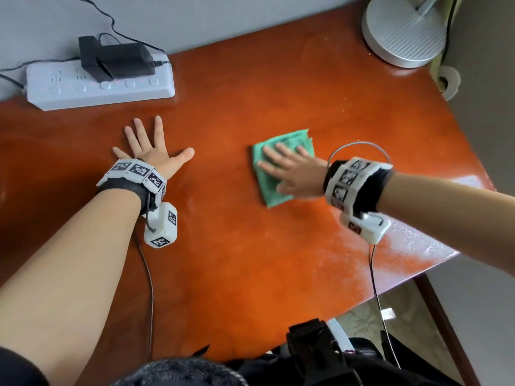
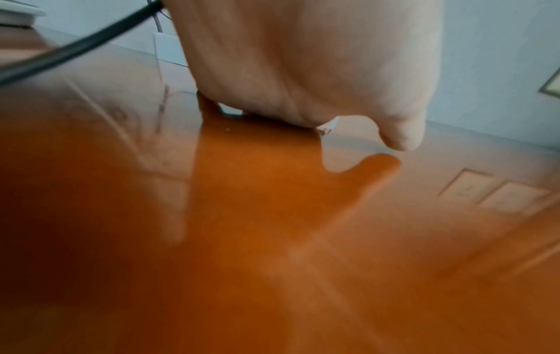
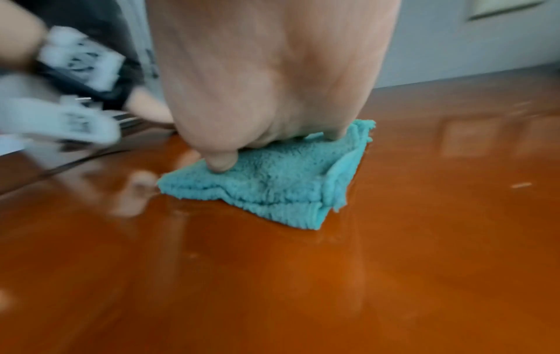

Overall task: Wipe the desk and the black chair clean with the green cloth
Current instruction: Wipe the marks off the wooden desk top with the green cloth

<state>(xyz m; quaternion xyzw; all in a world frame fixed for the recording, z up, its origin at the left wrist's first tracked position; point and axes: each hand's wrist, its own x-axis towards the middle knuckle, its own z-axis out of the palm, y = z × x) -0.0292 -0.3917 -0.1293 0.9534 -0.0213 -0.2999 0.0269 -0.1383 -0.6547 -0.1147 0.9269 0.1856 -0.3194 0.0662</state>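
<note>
Nearest to me, at the bottom of the head view, I see dark clothing and some black gear with a strap (image 1: 315, 346). I cannot tell if any of it belongs to the black chair, so I judge that the chair part of the task is not yet begun.

A little farther, my two forearms reach over the desk (image 1: 237, 274), a glossy orange-brown top. My left hand (image 1: 152, 151) lies flat on the wood with the fingers spread and straight; it holds nothing and only rests there, I think for support. In the left wrist view its palm (image 2: 303, 71) touches the surface and makes a clear reflection.

My right hand (image 1: 292, 171) presses flat on the green cloth (image 1: 281, 162), which is folded in a thick square and lies on the desk right of the middle. The fingers are stretched over it, not curled around it; in the right wrist view the thumb tip (image 3: 221, 160) pushes into the cloth (image 3: 272, 186). This view is blurred, so I judge the hand is in a wiping stroke.

Near the right edge of the desk I see a pale streaky patch (image 1: 404, 240) and small light specks farther back, so this part may still need wiping.

Farthest, by the wall, a white power strip (image 1: 100, 84) with a black adapter sits on the left, and a round grey lamp base (image 1: 404, 34) on the right. The wood around them is probably left to do.
</note>
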